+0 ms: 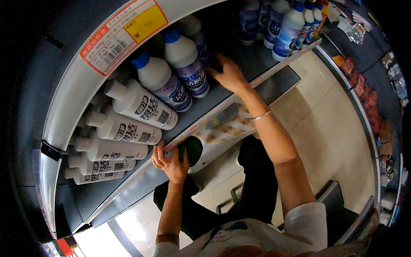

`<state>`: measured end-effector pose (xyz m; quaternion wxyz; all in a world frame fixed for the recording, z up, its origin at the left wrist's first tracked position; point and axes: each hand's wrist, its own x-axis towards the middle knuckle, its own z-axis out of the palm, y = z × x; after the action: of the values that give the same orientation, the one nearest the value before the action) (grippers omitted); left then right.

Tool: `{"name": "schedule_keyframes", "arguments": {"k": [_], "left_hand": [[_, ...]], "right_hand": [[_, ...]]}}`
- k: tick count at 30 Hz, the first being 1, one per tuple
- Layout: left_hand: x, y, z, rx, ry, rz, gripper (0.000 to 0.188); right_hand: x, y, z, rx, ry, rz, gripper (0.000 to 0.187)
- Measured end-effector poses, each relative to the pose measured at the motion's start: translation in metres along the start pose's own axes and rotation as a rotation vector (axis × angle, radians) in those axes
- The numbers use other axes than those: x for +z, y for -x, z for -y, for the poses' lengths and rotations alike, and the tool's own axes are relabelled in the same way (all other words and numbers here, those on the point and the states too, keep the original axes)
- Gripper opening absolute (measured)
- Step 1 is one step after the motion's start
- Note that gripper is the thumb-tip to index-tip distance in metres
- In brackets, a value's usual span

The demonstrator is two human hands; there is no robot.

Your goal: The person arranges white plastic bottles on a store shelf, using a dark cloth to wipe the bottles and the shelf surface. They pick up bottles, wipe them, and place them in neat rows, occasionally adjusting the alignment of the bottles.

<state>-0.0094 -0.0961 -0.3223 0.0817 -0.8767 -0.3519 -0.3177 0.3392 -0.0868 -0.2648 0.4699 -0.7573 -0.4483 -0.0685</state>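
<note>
My right hand (230, 76) reaches onto the dark shelf with its fingers apart and nothing seen in them. Its fingertips are beside a blue-capped white bottle (186, 62) with a purple label; shadow hides whether they touch a bottle behind it. Another such bottle (162, 83) stands to its left. My left hand (173, 166) lies at the shelf's front edge, fingers spread, close to a white bottle (143, 107) and its row. Next to its thumb is a dark green round thing (193, 150); I cannot tell whether they touch.
More blue-capped bottles (287, 34) stand at the shelf's far right end. A price rail with a red-and-yellow label (124, 36) curves above the bottles. Below is a lower shelf (280, 85). Packaged goods (364, 88) fill a rack on the right, across the tiled floor (338, 124).
</note>
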Motion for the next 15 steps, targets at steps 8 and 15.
{"name": "schedule_keyframes", "arguments": {"k": [8, 15], "left_hand": [[-0.003, 0.002, 0.001, 0.007, -0.006, -0.006, 0.026], [-0.002, -0.001, -0.003, 0.003, 0.039, -0.032, 0.024]], "right_hand": [[-0.083, 0.006, -0.060, 0.110, 0.238, -0.751, 0.049], [-0.105, -0.006, -0.130, 0.218, 0.382, -0.651, 0.065]]}}
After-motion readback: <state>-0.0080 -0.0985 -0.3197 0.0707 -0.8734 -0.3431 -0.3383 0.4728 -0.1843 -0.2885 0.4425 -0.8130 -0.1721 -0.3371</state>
